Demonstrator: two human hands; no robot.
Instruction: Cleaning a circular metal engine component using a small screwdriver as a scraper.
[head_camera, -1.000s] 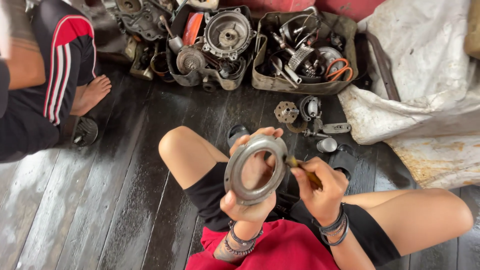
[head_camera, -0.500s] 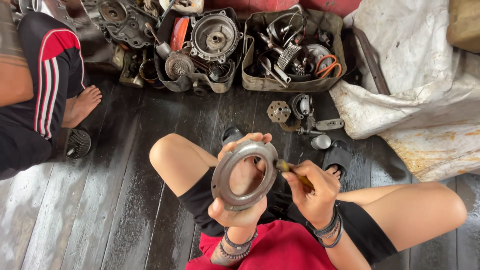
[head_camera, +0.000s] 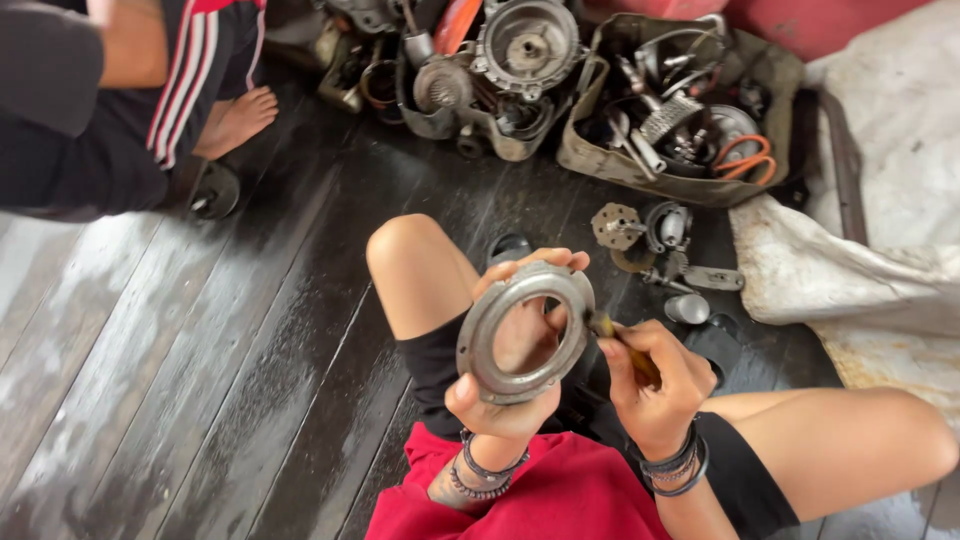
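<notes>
I note the dark wooden floor (head_camera: 230, 400) as landmark; everything sits on or above it. At its far edge a grimy tray (head_camera: 600, 165) holds loose tools, a toothed part and an orange cable loop; left of the tray lies a heap of engine parts (head_camera: 490, 70) topped by a round housing. Above the floor, over the lap, the metal ring (head_camera: 527, 333) is held nearly upright, tilted, its open face toward the camera, no clear long axis. Left hand (head_camera: 505, 385) grips the ring, thumb on its lower rim, fingers curled behind the top. Right hand (head_camera: 652, 380) is closed on a small brush (head_camera: 620, 340), tip touching the ring's right edge.
</notes>
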